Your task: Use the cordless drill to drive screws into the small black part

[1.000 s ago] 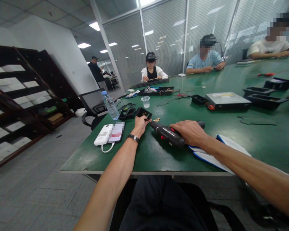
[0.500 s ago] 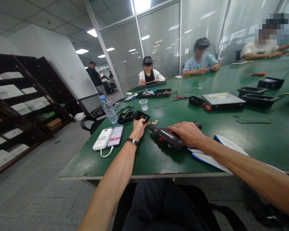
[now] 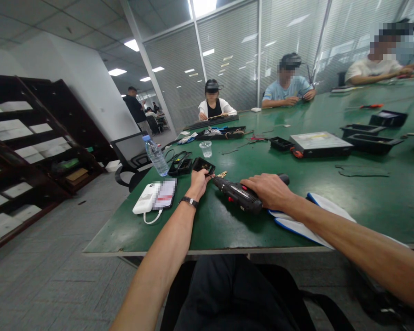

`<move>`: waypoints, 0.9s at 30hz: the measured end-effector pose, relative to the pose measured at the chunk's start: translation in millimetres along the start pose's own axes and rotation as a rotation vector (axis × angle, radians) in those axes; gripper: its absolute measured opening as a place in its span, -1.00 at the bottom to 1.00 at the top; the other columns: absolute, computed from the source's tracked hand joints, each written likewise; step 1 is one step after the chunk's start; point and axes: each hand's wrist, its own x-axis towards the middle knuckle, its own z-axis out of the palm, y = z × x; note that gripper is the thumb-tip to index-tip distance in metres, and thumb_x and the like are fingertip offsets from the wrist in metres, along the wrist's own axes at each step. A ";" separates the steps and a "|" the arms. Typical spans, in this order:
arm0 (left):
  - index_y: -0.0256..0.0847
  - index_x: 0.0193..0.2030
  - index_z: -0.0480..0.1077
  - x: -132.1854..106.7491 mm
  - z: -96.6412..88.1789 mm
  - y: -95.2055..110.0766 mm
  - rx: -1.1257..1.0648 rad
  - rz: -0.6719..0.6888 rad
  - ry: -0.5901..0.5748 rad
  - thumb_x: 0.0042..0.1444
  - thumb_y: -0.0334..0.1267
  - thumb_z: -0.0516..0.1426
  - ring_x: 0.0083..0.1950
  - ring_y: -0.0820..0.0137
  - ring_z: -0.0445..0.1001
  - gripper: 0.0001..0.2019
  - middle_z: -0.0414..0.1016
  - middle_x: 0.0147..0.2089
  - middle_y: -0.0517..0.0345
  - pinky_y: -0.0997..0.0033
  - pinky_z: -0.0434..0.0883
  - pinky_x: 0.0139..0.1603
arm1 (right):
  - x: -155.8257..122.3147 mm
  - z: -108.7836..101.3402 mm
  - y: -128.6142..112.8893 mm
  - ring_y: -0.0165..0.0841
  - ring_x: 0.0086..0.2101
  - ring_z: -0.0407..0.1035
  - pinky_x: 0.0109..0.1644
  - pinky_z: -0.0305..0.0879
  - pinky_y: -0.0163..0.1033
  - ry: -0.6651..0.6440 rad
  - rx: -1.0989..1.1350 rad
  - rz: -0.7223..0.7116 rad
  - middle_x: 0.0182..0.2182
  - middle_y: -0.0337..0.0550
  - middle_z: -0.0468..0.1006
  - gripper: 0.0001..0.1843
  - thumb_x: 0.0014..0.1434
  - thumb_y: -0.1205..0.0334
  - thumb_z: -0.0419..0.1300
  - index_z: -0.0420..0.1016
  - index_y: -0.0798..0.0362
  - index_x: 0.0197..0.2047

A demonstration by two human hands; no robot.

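My right hand (image 3: 267, 189) is wrapped over a black electric screwdriver (image 3: 237, 195) with red buttons, lying nearly flat on the green table (image 3: 227, 225) and pointing left. My left hand (image 3: 198, 181), a watch on its wrist, is closed in a pinch at the tool's tip. What the fingers hold is too small to name. A small brass piece (image 3: 222, 174) lies just beyond the tip. A small black tray (image 3: 203, 164) sits right behind my left hand.
A white power bank and phone (image 3: 155, 196) lie at the left. A water bottle (image 3: 155, 156), a plastic cup (image 3: 206, 149), black trays (image 3: 372, 143), a flat metal drive (image 3: 319, 142) and loose wires are farther back. White-blue cloth (image 3: 317, 218) lies under my right forearm. Three people sit across the table.
The view has shifted slightly; both hands have stayed on the screwdriver and at its tip, almost unmoved.
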 end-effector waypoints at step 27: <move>-0.26 -0.24 0.35 -1.0 -0.2 1.4 0.007 -0.007 -0.031 -0.17 -0.54 0.10 -0.23 0.32 0.51 -0.71 0.46 -0.28 0.07 0.21 0.52 -0.20 | -0.1 -2.9 -0.4 -0.19 -0.23 0.45 -0.25 0.08 -0.20 -0.017 0.005 -0.004 -0.20 -0.05 0.60 -0.61 0.16 0.22 0.13 0.41 0.00 0.07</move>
